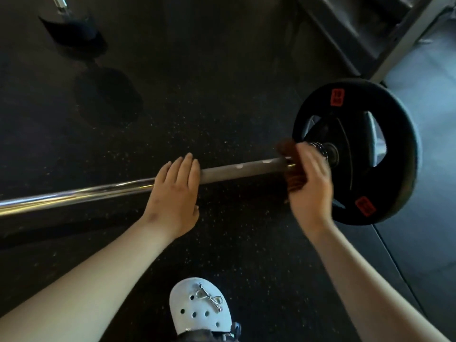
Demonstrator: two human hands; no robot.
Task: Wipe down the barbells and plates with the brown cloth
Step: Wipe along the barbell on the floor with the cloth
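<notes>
The left hand (175, 191) lies flat across the barbell (241, 171), fingers straight and together over the far side of the bar, holding nothing. It most likely presses down so the bar cannot roll while the other hand scrubs.

Along the bar from it, well apart, the right hand (308, 183) grips the brown cloth (292, 174). The cloth is bunched around the shaft, showing above and below it on the inner side of the palm. This hand is motion-blurred, so how far each finger curls is hard to read, but the cloth is clearly clamped between hand and bar. Wrapping it round the steel lets one stroke clean the whole circumference.

Just beyond the right fingertips sits a spring collar (319, 148), and right behind it the black weight plate (357, 112) with red labels, standing on edge on the speckled rubber floor (222, 107). My judgement is that the wipe has reached the plate end of the shaft, with the plate's faces yet to be done.

Below the left hand, nearer the person, a white clog (199, 309) stands on the floor. Far past the left hand, the loaded end of a second barbell (60, 4) shows dimly
</notes>
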